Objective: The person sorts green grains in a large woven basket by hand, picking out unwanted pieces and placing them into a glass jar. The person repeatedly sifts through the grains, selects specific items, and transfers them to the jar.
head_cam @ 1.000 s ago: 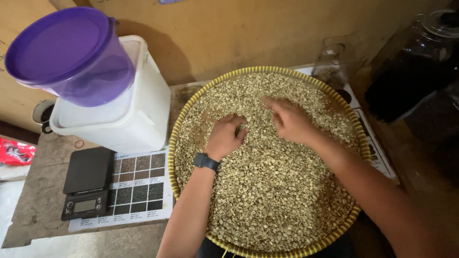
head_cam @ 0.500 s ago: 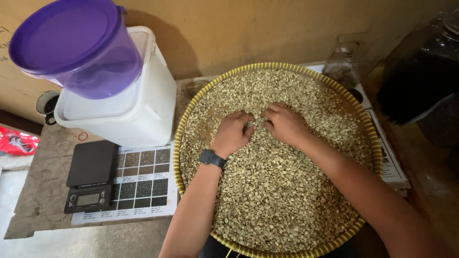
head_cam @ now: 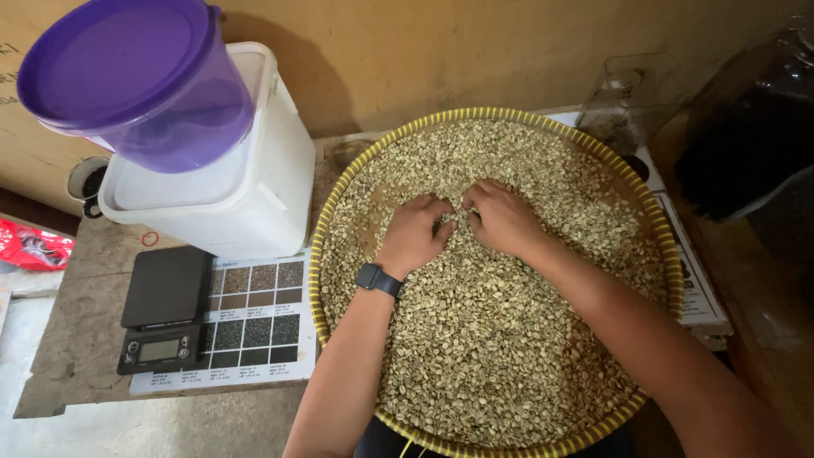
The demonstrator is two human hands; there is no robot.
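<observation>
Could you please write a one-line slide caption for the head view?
Both hands, left hand and right hand, rest on pale beans in a round woven tray.

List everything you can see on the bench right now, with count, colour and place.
woven tray: one, yellow rim, centre-right of bench
beans: a full layer, pale green, in the tray
white bin: one, left of the tray
purple tub: one, lidded, on the bin
scale: one, black, front left
sample chart: one, dark squares, under the scale
clear container: one, behind the tray at right
red packet: one, far left edge
left hand: watch on wrist, resting on the beans
right hand: on the beans, beside the left
</observation>
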